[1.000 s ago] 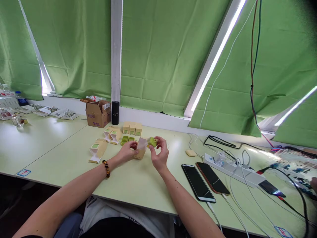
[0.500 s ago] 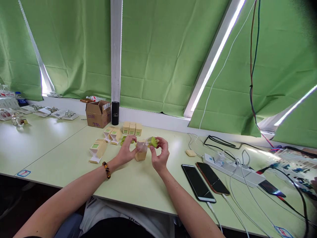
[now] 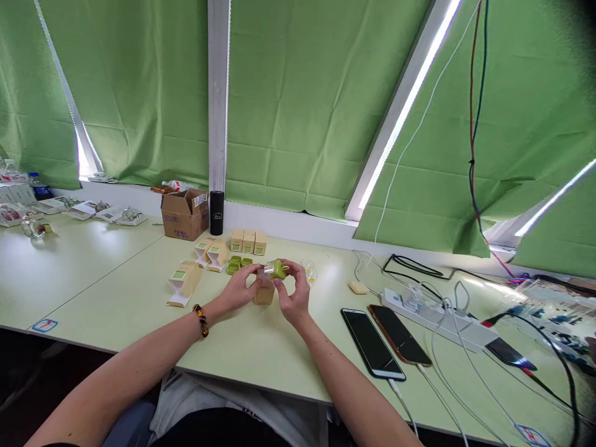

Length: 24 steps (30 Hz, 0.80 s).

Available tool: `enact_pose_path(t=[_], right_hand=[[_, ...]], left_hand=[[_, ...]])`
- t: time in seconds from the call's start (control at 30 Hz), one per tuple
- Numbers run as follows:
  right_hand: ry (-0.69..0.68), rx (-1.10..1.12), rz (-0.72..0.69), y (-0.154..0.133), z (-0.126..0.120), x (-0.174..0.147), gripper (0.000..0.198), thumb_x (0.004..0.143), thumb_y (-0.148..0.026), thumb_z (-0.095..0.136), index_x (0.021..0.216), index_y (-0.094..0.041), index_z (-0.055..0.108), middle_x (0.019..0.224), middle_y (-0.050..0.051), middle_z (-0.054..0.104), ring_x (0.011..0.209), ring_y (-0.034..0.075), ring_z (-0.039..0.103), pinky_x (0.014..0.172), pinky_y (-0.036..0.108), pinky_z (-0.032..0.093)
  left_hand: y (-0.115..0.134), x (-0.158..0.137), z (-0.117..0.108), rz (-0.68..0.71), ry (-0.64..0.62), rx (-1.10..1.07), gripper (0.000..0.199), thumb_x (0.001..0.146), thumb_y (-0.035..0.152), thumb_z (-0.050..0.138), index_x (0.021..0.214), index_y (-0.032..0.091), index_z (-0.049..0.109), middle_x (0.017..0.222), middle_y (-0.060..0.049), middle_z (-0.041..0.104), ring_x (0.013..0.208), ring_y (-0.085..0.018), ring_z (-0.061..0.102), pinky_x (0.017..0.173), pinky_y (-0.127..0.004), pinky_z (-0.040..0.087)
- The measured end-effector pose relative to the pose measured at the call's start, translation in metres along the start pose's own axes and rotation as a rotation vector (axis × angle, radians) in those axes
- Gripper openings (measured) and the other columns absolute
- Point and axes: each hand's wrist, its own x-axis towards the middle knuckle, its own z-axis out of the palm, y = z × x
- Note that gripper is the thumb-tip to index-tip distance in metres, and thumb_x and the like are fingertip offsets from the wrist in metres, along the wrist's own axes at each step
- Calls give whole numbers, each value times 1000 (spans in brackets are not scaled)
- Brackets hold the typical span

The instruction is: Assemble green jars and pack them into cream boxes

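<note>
A small clear container with a green looped lid (image 3: 275,269) is tilted sideways over a small tan cardboard box (image 3: 264,294) on the table. My right hand (image 3: 295,294) grips it by the green end between thumb and fingers. My left hand (image 3: 239,288) has thumb and fingers closed at the box's upper left side, by the container's clear end. The box's top is partly hidden behind the container. Just beyond my left hand lie several small green square pieces (image 3: 234,267). Small clear parts (image 3: 309,273) rest behind my right hand.
Unfolded tan boxes (image 3: 185,282) lie to the left, with three closed ones (image 3: 249,241) behind. A brown carton (image 3: 185,214) and a black cylinder (image 3: 216,212) stand at the back. Two phones (image 3: 372,343), a power strip (image 3: 440,320) and cables occupy the right side.
My right hand has brought the clear container left, over the box. The box's raised pale flap no longer shows. My left hand has shifted slightly right, uncovering more of the green pieces.
</note>
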Motion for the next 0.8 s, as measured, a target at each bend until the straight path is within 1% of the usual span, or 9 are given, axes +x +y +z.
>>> enact_pose_path(t=[0.1,0.17,0.27,0.33,0.43,0.57,0.63,0.7,0.8], right_hand=[[-62,-20,-1,0,1,0,36,90,-24,62,125,-24,54,125,12,68,107,26,66,91,44,57],[-83,-40,5,1,1,0,35,88,-23,62,123,-24,55,122,11,69,105,25,66,91,44,56],[-104,-86,18,4,0,1,36,85,-21,63,121,-24,58,120,10,70,106,26,66,93,46,55],[-120,-131,7,6,-2,1,36,83,-20,64,119,-23,59,120,10,70,108,28,65,95,47,53],[-142,-173,-38,8,-4,1,36,81,-19,65,116,-23,59,122,10,70,112,30,64,97,49,50],[-166,-211,-127,7,-3,1,33,82,-18,64,115,-24,57,123,11,70,115,30,64,98,50,48],[-184,-232,-152,6,-3,1,32,83,-18,64,114,-24,57,123,11,71,114,31,65,98,49,47],[-218,-248,-144,6,-2,2,33,82,-18,63,113,-24,57,120,11,71,111,30,66,98,50,47],[-287,-260,-90,6,-2,1,34,79,-17,64,112,-24,56,115,9,72,104,29,66,97,49,46]], left_hand=[[3,1,-1,9,-28,-55,33,90,27,60,121,20,68,121,-10,73,110,-27,67,103,-46,53],[5,2,-2,1,-32,-101,32,90,26,59,120,21,69,122,-10,73,111,-26,68,102,-44,53],[5,2,-2,-39,-20,-150,37,87,23,59,122,21,69,123,-9,73,112,-26,67,103,-43,53],[4,3,-3,-62,-17,-157,40,84,20,57,122,21,69,121,-9,74,110,-26,67,101,-43,53],[4,3,-4,-79,-13,-161,46,79,16,53,121,21,71,119,-8,75,105,-24,67,99,-42,53],[6,5,-5,-81,-15,-222,55,74,14,51,125,21,70,120,-8,74,105,-24,66,95,-40,54],[7,5,-5,-95,-20,-246,56,73,14,51,126,20,69,121,-8,74,105,-24,65,93,-39,55],[7,5,-5,-117,-23,-247,57,73,13,50,126,19,69,120,-8,73,104,-24,65,92,-38,54],[5,5,-4,-139,-21,-223,59,72,12,50,128,18,68,119,-9,73,104,-23,63,93,-37,53]])
